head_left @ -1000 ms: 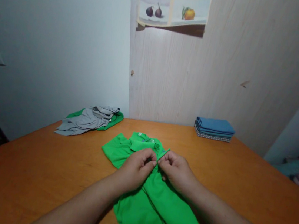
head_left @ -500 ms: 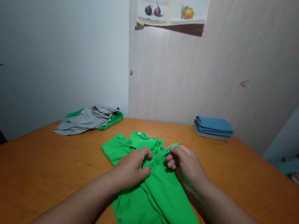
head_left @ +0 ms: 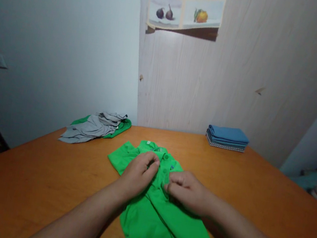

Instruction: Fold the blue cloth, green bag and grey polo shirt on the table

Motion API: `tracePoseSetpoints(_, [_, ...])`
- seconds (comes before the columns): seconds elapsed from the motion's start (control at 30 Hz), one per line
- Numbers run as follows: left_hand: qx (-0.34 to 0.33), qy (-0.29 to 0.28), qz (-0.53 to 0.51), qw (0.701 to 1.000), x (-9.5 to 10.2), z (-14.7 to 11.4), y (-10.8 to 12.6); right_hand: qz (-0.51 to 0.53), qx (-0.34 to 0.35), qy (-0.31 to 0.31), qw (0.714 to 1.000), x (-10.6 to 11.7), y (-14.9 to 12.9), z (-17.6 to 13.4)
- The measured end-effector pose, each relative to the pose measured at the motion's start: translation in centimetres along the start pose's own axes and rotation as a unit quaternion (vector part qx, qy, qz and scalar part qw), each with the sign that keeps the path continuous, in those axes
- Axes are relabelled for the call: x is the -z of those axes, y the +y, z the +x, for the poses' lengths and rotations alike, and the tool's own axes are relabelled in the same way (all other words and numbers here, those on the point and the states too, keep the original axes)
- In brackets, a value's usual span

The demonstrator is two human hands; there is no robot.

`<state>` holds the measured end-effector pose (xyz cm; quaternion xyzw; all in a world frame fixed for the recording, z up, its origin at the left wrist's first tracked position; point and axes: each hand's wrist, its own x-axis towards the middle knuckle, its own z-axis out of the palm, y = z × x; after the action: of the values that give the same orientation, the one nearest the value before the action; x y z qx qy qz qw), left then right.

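A bright green polo shirt [head_left: 157, 222] lies on the wooden table in front of me, its collar at the far end and its body running toward me. Round buttons show along the placket between my hands. My left hand [head_left: 140, 172] is closed in a pinch on the fabric just below the collar, left of the placket. On the other side, my right hand [head_left: 186, 189] has its fingers curled and pressed together on the fabric beside the lower placket. Both hands cover part of the shirt's chest.
On the orange-brown table [head_left: 47, 182], a crumpled grey garment [head_left: 91, 127] lies over a green one [head_left: 121, 129] at the back left. A folded stack of blue and checked cloth [head_left: 227, 138] sits at the back right. A wall stands directly behind the table.
My right hand has let go of the raised collar edge and moved down and left onto the placket. The collar edge now lies lower. My left hand has shifted slightly upward, its fingertips closing together.
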<state>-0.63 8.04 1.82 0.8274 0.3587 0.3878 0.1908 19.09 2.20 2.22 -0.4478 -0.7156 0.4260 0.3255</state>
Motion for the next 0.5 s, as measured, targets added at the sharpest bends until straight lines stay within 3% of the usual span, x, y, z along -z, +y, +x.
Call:
tracePoseSetpoints(0.07, [0.0,0.047,0.012,0.999,0.1,0.1,-0.6,-0.039,0.013,-0.096,0.995,-0.4,-0.4,-0.5])
tracePoseSetpoints(0.13, [-0.008,0.064,0.033,0.997,0.2,0.2,-1.3,-0.055,0.011,-0.142,0.988,-0.7,-0.7,-0.8])
tracePoseSetpoints(0.27, [-0.025,0.014,0.067,0.997,-0.2,0.1,-2.6,0.014,-0.036,-0.132,0.991,-0.2,-1.1,-1.0])
tracePoseSetpoints(0.37, [-0.019,-0.016,0.093,0.995,-0.2,0.3,-2.9,0.116,-0.049,-0.054,0.991,0.9,-1.1,-0.7])
tracePoseSetpoints(0.5, [-0.003,-0.001,0.021,1.0,0.7,0.7,-1.9,0.121,0.012,0.219,0.968,2.9,-0.5,0.3])
